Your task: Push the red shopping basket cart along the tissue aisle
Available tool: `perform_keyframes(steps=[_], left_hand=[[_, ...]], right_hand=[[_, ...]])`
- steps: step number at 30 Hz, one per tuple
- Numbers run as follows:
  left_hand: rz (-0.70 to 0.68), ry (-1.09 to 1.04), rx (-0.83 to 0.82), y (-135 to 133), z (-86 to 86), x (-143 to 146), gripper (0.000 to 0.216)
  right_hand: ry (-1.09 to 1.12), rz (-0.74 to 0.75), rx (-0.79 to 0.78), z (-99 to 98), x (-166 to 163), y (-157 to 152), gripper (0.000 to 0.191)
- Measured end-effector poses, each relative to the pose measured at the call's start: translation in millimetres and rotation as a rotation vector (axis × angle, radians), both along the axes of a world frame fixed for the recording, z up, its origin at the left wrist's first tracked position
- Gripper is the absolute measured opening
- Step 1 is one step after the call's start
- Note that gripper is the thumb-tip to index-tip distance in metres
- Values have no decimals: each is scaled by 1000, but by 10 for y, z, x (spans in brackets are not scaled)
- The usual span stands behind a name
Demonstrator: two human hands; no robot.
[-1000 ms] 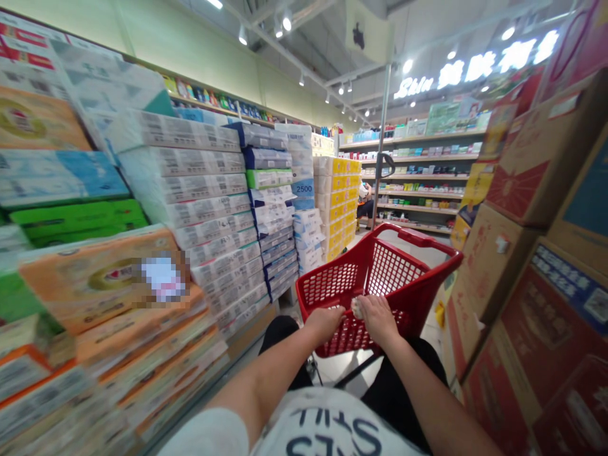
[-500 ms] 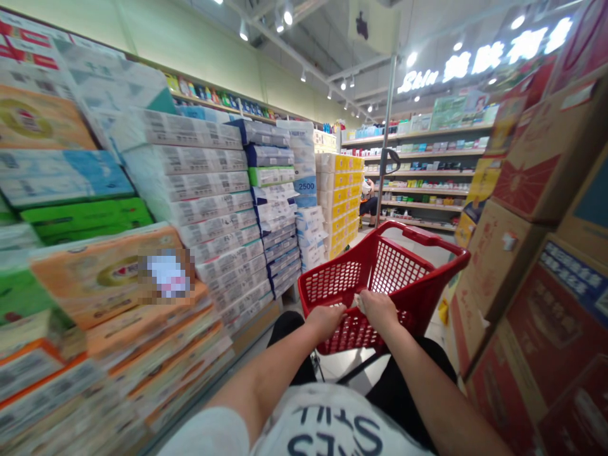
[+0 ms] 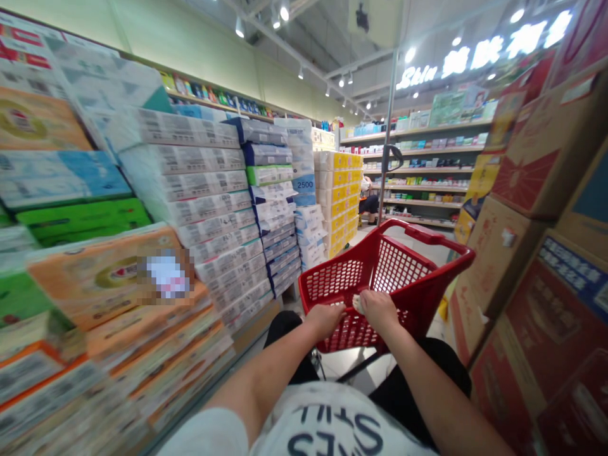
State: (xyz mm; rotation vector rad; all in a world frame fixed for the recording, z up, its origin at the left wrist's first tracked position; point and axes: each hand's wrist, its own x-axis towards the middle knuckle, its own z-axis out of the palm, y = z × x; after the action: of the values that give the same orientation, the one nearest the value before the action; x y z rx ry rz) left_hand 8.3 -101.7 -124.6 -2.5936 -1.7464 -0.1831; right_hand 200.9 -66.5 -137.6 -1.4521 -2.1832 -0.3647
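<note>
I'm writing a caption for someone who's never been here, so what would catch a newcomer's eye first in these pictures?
Probably the bright red shopping cart just ahead of the wearer, with the left hand and right hand at its near rim, a small pale item in the right. After that, likely the tall stack of white packs at left and the glowing sign at upper right.

Packs (image 3: 209,183) left, cart (image 3: 411,296) between, cartons (image 3: 496,259) right
</note>
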Motion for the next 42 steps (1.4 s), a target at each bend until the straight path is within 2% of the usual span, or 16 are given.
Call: perform_keyframes(steps=[11,26,33,39,42], left_hand=[[-50,39,53,-37,2,-55,39],[-45,67,62,-38,-37,-112,37],[-39,57,48,-29,-18,-108,40],[-54,66,47,-5,-45,-120,40],[-58,51,41,1,-50,-129,40]], right_hand=[[4,-19,25,37,-68,-77,28],[10,-46,47,39,-118,-131,30],[-38,-28,-59,125,-103,-108,37],[-85,-79,-352,305,-82,24,40],[-77,-65,-302,230,-83,2,40]])
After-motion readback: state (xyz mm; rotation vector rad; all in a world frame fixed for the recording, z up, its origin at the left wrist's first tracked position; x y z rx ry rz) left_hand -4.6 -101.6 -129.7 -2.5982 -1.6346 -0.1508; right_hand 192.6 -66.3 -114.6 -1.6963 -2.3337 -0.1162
